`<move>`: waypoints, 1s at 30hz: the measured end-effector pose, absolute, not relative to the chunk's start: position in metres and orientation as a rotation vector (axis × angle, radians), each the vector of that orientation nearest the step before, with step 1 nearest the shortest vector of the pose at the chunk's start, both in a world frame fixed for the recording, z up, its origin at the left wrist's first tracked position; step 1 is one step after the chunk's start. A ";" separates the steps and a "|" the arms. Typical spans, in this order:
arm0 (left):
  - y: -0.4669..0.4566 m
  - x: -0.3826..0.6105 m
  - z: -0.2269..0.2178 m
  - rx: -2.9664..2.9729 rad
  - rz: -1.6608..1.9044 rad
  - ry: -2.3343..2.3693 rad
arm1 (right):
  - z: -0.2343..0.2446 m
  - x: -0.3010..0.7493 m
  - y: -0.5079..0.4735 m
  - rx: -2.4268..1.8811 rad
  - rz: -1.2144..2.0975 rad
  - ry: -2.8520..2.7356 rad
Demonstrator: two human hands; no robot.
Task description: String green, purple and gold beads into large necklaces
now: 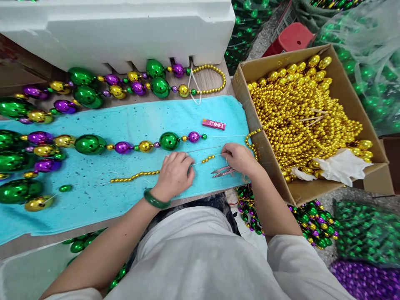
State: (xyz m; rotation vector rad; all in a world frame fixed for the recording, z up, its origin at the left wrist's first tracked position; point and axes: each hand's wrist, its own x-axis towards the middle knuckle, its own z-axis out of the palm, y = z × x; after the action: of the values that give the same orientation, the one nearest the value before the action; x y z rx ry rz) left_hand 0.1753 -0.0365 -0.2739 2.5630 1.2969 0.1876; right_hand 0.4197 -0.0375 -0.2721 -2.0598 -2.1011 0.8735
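My left hand (176,173), a green bangle on its wrist, is closed over a short strand of gold beads (134,176) on the blue towel (93,183). A thin white string leads from under its fingers through a few loose gold beads (208,158) to my right hand (239,157). That hand pinches the string between thumb and fingers. Just below its fingers lie small pink-handled scissors (223,171), partly hidden by the hand. Behind both hands a strand of green, purple and gold beads (169,141) lies stretched out, its bare string running right.
A pink lighter-shaped item (213,124) lies on the towel. A cardboard box (269,152) full of gold bead strands (300,121) stands at the right. White foam (118,37) borders the back, with a finished-looking large necklace (160,86) before it. Bagged green beads (365,229) are on the floor.
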 end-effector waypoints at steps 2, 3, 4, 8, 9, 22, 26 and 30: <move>-0.035 0.187 -0.275 2.563 0.210 1.273 | -0.271 0.419 -0.038 -2.062 0.871 -2.105; -0.034 0.194 -0.276 2.561 0.224 1.259 | -0.270 0.419 -0.038 -2.062 0.872 -2.106; -0.033 0.199 -0.278 2.559 0.238 1.245 | -0.270 0.419 -0.038 -2.061 0.873 -2.106; -0.032 0.213 -0.284 2.577 0.243 1.251 | -0.269 0.418 -0.038 -2.064 0.873 -2.106; -0.032 0.214 -0.284 2.581 0.234 1.267 | -0.269 0.418 -0.038 -2.064 0.873 -2.106; -0.029 0.232 -0.285 2.596 0.284 1.210 | -0.272 0.422 -0.038 -2.009 0.885 -2.071; -0.031 0.219 -0.278 2.553 0.279 1.200 | -0.267 0.418 -0.041 -1.926 0.956 -2.009; -0.032 0.204 -0.276 2.288 0.406 1.183 | -0.255 0.394 -0.047 -1.737 0.918 -2.113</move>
State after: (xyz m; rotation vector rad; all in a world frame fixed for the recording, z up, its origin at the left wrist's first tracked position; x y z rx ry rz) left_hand 0.2040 -0.0321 -0.2760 2.2877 1.1831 0.4060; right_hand 0.3940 -0.0471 -0.2546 -1.7367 -2.1126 0.9176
